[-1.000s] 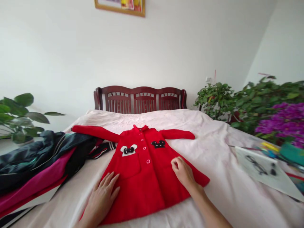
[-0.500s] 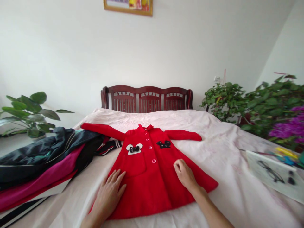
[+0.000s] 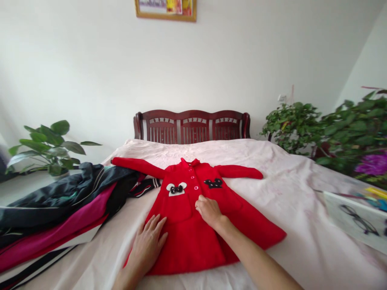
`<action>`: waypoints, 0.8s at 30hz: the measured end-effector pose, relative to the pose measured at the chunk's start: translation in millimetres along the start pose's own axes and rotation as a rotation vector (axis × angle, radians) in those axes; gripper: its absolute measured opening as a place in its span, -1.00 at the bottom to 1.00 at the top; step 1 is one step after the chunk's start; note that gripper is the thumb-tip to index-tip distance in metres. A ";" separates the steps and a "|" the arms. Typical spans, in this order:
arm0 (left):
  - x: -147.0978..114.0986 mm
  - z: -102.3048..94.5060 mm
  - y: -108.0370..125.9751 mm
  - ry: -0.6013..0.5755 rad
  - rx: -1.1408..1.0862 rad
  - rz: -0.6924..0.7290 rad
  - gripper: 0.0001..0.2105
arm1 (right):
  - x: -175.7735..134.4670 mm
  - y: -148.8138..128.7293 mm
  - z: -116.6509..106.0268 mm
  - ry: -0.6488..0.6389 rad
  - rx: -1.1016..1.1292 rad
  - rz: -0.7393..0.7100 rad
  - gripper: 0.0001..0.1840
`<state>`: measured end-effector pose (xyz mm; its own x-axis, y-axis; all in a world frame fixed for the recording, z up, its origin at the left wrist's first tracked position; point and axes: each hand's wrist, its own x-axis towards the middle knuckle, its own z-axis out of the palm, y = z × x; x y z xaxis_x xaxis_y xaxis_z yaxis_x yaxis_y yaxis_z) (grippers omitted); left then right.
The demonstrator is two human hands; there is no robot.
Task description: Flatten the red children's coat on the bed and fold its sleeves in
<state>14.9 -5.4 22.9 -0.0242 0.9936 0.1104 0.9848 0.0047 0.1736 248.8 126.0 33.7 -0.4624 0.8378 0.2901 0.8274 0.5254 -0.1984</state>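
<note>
A small red coat (image 3: 242, 219) lies face up on the pale pink bed sheet (image 3: 290, 193), sleeves spread to both sides, with pink buttons and two mouse-head patches on the chest. My left hand (image 3: 149, 241) rests flat, fingers apart, on the coat's lower left edge. My right hand (image 3: 209, 210) lies on the middle of the coat near the lowest button, its fingers curled down onto the fabric. Whether it pinches the cloth is hard to tell.
A heap of dark, magenta and striped clothes (image 3: 57, 205) covers the bed's left side. A dark wooden headboard (image 3: 192, 127) stands at the far end. Potted plants (image 3: 329, 129) line the right, another plant (image 3: 50, 147) the left. A sheet with spectacles (image 3: 358, 223) lies at the right.
My right hand slid left from the coat's right half to its button line. My left hand stayed on the lower left edge. The view shifted slightly.
</note>
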 end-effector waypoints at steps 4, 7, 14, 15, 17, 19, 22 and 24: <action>0.2 -0.4 0.6 0.008 -0.016 0.001 -0.50 | 3.6 1.4 7.5 0.005 -0.004 -0.002 -0.79; 0.9 4.4 -2.4 0.023 -0.032 0.008 -0.50 | -3.4 9.8 9.5 0.083 0.028 0.090 -0.79; 0.8 8.0 -5.5 0.069 -0.082 0.032 -0.50 | -39.7 43.0 2.9 0.181 0.151 0.194 -0.73; 0.7 7.3 -5.1 0.065 -0.084 0.030 -0.50 | -44.0 43.5 1.5 0.171 0.166 0.182 -0.74; 0.6 6.3 -4.2 0.056 -0.085 0.026 -0.50 | -50.0 39.7 0.1 0.146 0.168 0.151 -0.78; 0.2 5.9 -3.4 0.054 -0.088 0.024 -0.50 | -52.5 33.3 0.9 0.135 0.129 0.135 -0.81; -0.9 5.2 -3.8 0.060 -0.102 0.024 -0.51 | -51.4 27.5 3.7 0.150 0.083 0.161 -0.79; -1.3 4.3 -7.3 0.062 -0.126 0.040 -0.51 | -50.0 25.7 4.1 0.177 0.100 0.207 -0.78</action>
<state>8.5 -6.2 17.3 0.0003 0.9838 0.1793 0.9558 -0.0530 0.2892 291.9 98.2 10.3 -0.2167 0.8945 0.3909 0.8588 0.3651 -0.3593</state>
